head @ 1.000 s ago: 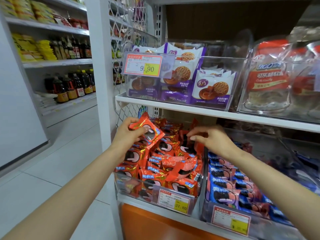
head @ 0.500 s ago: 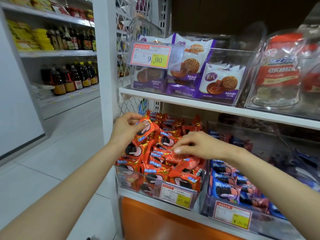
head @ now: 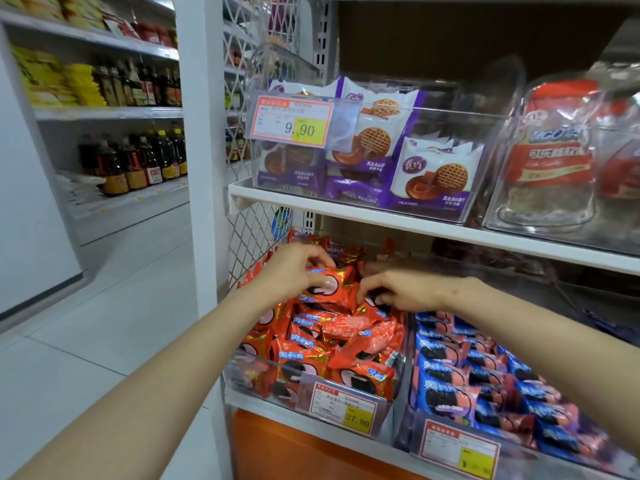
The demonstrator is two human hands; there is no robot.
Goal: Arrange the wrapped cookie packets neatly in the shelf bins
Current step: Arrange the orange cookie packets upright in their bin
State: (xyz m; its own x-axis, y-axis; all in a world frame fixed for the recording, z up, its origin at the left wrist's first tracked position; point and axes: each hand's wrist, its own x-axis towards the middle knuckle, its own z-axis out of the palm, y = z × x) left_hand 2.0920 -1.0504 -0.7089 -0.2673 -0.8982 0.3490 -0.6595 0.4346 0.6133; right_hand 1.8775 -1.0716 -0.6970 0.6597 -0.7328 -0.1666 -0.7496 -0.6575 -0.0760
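Our left hand (head: pixel 294 271) grips one red packet (head: pixel 330 287) above the rear half of the red bin (head: pixel 256 362). Its fingers curl over the packet's top edge and its thumb lies flat on the face. Our right hand (head: pixel 408 292) meets it from the right, fingertips bent down and pinching the packet's right end. The packet rides just over the heap (head: pixel 346 336) of red packets, which rises past the bin's front rim. Above the bin the shelf edge (head: pixel 415 227) hangs close over both hands, leaving a narrow gap. Left of the bin a mesh panel (head: pixel 247 237) closes the side, and beyond it the floor (head: pixel 104 306) lies open. Just beside the bin on the right, a blue bin (head: pixel 403 427) holds blue packets (head: pixel 450 368) in rows. A price tag (head: pixel 343 407) hangs on the red bin's front.
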